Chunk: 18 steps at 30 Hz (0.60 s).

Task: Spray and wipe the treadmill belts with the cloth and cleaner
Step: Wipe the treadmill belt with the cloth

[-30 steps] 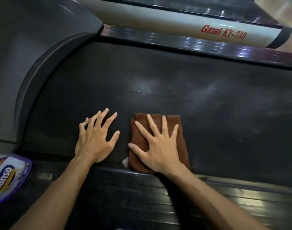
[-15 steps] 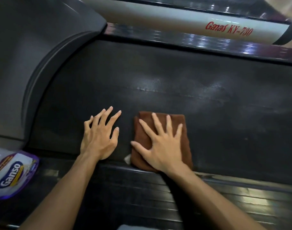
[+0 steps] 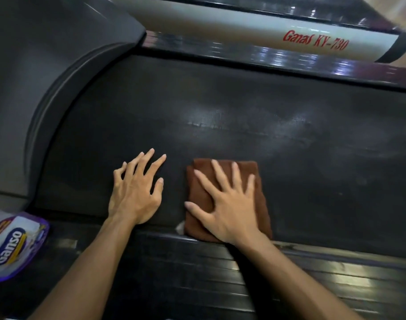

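The black treadmill belt (image 3: 301, 162) fills the middle of the view, with pale damp streaks near its centre. A folded brown cloth (image 3: 258, 188) lies at the belt's near edge. My right hand (image 3: 229, 204) lies flat on the cloth, fingers spread, pressing it down. Just left of the cloth, my left hand (image 3: 137, 190) rests on the bare belt, fingers slightly curled and apart, holding nothing. The cleaner bottle (image 3: 10, 245), white and purple with a "Ganso" label, lies at the lower left on the side rail.
A ribbed black side rail (image 3: 197, 273) runs along the near edge. The grey motor cover (image 3: 47, 77) curves at the left. Beyond the far rail stands a neighbouring treadmill's white side panel (image 3: 255, 33) with red lettering.
Both hands and the cloth sit slightly further right in the view than a second ago, though the whole scene has shifted right as well. My left fingers have drawn closer and curled a little.
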{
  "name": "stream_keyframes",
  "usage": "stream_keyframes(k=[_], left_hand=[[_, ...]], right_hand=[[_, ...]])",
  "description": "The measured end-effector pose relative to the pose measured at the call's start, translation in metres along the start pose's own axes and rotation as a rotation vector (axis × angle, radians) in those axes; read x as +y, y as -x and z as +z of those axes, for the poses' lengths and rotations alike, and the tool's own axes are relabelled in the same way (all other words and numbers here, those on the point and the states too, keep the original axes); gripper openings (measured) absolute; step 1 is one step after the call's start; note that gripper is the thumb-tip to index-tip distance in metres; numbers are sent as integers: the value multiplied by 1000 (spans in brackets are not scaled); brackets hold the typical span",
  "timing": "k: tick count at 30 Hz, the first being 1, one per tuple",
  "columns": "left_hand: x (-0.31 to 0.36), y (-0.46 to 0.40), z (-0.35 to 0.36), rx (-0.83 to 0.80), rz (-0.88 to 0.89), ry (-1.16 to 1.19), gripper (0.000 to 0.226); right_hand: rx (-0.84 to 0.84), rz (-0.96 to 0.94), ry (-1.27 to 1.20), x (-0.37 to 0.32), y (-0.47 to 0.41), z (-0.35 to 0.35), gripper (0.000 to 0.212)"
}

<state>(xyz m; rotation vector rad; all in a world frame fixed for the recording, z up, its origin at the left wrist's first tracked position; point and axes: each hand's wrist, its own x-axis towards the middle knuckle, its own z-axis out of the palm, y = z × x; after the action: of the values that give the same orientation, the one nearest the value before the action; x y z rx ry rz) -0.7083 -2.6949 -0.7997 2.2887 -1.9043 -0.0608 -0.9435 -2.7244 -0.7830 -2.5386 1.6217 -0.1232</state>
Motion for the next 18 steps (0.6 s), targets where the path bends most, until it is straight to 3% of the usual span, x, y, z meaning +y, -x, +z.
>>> stream_keyframes(k=[4,6,10,14,16,18], left_hand=[[0,1,2,-1,-5,-19,67],[-1,0,3,10,-10,-12,66],[0,-2,2,-3,-4,1,64],[0,1,1,2,-9,-21,65],[0,-1,1,3,-8,-17,65],[1,0,2,8,-4,-10,65]], right_hand=[[-43,437,16,60,-13,-13,84],[-45,508,-33,64,-55,-17,85],[-53,277,-38,11,-95,-4,82],[-28,-38,-28,-23,-20,2,79],[-27,27,-3,5,6,-2,80],[-41,222,28,43,-4,-8,81]])
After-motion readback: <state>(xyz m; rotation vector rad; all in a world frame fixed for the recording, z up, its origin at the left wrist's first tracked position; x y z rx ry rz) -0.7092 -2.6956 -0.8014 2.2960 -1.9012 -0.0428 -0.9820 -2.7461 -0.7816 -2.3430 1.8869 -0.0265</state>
